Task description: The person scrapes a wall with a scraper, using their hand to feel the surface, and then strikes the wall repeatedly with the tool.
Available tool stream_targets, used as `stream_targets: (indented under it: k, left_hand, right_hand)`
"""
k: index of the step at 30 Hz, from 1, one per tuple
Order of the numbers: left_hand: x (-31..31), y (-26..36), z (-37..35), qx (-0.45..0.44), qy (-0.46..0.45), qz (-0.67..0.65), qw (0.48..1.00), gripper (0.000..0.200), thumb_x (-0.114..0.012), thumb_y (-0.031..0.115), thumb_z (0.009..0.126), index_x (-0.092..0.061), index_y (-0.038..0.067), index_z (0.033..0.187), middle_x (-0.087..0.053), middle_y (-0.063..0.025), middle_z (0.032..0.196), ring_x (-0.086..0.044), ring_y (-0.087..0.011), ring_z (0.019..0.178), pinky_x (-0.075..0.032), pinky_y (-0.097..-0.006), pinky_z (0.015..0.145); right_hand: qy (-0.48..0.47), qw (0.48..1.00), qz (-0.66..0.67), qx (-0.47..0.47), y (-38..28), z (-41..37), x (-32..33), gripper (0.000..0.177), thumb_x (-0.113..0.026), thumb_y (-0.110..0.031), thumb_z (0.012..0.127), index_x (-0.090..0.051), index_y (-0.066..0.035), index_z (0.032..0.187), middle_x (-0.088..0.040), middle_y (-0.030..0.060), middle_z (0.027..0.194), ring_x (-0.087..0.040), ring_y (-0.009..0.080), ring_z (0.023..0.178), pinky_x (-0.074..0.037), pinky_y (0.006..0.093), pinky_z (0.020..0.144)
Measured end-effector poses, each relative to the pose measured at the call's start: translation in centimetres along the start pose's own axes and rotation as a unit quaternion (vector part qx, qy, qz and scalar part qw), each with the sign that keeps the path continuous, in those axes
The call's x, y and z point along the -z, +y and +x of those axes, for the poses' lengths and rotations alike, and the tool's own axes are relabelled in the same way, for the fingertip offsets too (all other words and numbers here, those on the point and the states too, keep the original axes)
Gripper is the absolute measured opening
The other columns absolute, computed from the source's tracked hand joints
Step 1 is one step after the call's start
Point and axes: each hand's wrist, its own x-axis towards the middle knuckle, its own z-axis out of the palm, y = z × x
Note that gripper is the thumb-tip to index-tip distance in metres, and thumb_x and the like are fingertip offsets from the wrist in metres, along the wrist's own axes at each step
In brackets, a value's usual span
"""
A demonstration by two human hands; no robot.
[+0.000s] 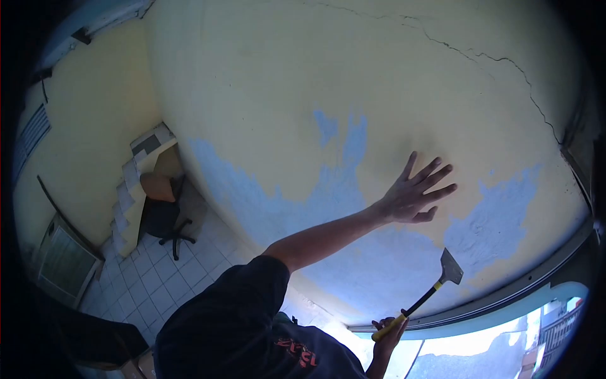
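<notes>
My left hand (413,194) is raised against the yellowish wall (271,82), its fingers spread and nothing in it. Lower down, my right hand (390,338) is wrapped round the yellow and black handle of a long scraper (451,268). The scraper's flat grey blade points up near the wall; whether it touches is hard to tell. Around both hands, the wall shows irregular light blue patches (492,218) where the yellowish layer is absent.
At the left stand small tiled steps (126,196), a black office chair (163,215) and a framed pane (65,262) leaning on the wall. Tiles (148,284) cover the floor. A curved frame (492,303) borders a bright opening at lower right. A crack runs along the upper wall.
</notes>
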Motion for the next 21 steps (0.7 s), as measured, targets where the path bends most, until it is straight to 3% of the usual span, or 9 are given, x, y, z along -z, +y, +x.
stream_targets:
  k: [4,5,7,8,10,11,14,17,21]
  left_hand:
    - [-5.7,0.6,2.0,-0.053,-0.015,0.066,0.996,0.069,-0.059,0.043,0.081,-0.039,0.026,0.144,-0.02,-0.0088,0.157,-0.01,-0.0355,0.146,0.002,-0.0787,0.101]
    - [-6.6,0.9,2.0,-0.066,-0.024,0.124,0.99,0.068,-0.057,0.047,0.081,-0.039,0.028,0.144,-0.018,-0.0075,0.158,-0.009,-0.0352,0.146,0.001,-0.078,0.101]
    - [-7.0,2.1,2.9,-0.035,-0.057,0.091,0.994,0.066,-0.054,0.051,0.083,-0.037,0.035,0.144,-0.017,-0.0035,0.158,-0.006,-0.0346,0.146,0.003,-0.0772,0.102]
    - [-7.6,2.4,2.8,-0.042,-0.035,0.119,0.991,0.064,-0.05,0.054,0.084,-0.038,0.036,0.144,-0.018,-0.0027,0.158,-0.007,-0.0334,0.146,0.003,-0.0754,0.104]
    - [-8.5,3.0,2.9,-0.046,0.013,0.145,0.988,0.062,-0.046,0.059,0.087,-0.034,0.039,0.144,-0.015,0.0023,0.158,-0.007,-0.0268,0.147,0.007,-0.0713,0.108]
    - [-9.3,3.6,3.0,-0.043,0.009,0.14,0.989,0.061,-0.046,0.059,0.087,-0.035,0.04,0.144,-0.015,0.003,0.158,-0.007,-0.0257,0.147,0.006,-0.0707,0.109]
    - [-5.2,-0.7,2.2,-0.025,0.023,0.123,0.992,0.059,-0.046,0.058,0.086,-0.037,0.041,0.142,-0.017,0.0035,0.158,-0.008,-0.0248,0.146,0.005,-0.0699,0.11]
    - [-4.4,-0.1,2.2,-0.024,0.025,0.124,0.992,0.059,-0.049,0.056,0.085,-0.039,0.042,0.141,-0.02,0.003,0.157,-0.01,-0.0251,0.146,0.004,-0.0695,0.11]
    - [-5.2,0.3,2.0,-0.026,0.035,0.14,0.989,0.057,-0.05,0.054,0.083,-0.043,0.043,0.138,-0.025,0.0019,0.155,-0.013,-0.0258,0.146,0.002,-0.07,0.11]
  right_hand:
    - [-0.115,0.992,-0.039,0.025,-0.6,0.8,3.3,0.04,-0.033,-0.037,0.103,-0.033,-0.012,0.134,-0.053,0.0062,0.075,-0.056,0.0147,0.058,-0.053,0.0306,0.052]
    - [-0.105,0.992,-0.069,0.015,-0.6,1.1,4.4,0.037,-0.032,-0.035,0.104,-0.034,-0.012,0.133,-0.052,0.0054,0.073,-0.052,0.0126,0.052,-0.048,0.0262,0.045]
    - [-0.095,0.992,-0.078,-0.011,-2.1,1.4,5.3,0.036,-0.035,-0.036,0.103,-0.043,-0.009,0.126,-0.046,0.0005,0.063,-0.043,0.0069,0.044,-0.033,0.0207,0.037]
    - [-0.064,0.994,-0.075,-0.048,-1.9,1.8,6.2,0.037,-0.034,-0.037,0.103,-0.046,-0.009,0.123,-0.045,-0.0004,0.061,-0.042,0.006,0.043,-0.031,0.0206,0.036]
    - [-0.08,0.983,-0.16,0.036,0.3,3.0,8.8,0.038,-0.033,-0.04,0.103,-0.048,-0.007,0.117,-0.044,-0.0008,0.058,-0.039,0.0058,0.04,-0.028,0.0203,0.034]
    - [-0.081,0.99,-0.114,0.001,-0.1,3.0,9.7,0.039,-0.033,-0.041,0.102,-0.048,-0.007,0.113,-0.042,-0.001,0.055,-0.037,0.0062,0.038,-0.027,0.0206,0.033]
    - [-0.081,0.994,-0.07,-0.029,-0.7,0.8,4.6,0.041,-0.028,-0.046,0.103,-0.046,-0.009,0.099,-0.033,-0.0031,0.048,-0.028,0.0058,0.032,-0.021,0.0225,0.03]
    - [-0.049,0.992,-0.025,-0.11,-0.9,0.9,4.9,0.044,-0.028,-0.051,0.101,-0.041,-0.013,0.083,-0.032,-0.0034,0.048,-0.029,0.0066,0.032,-0.022,0.023,0.029]
    - [-0.061,0.994,-0.068,-0.055,2.1,2.8,6.8,0.046,-0.028,-0.053,0.1,-0.042,-0.013,0.084,-0.035,-0.0025,0.048,-0.032,0.0071,0.032,-0.025,0.0232,0.029]
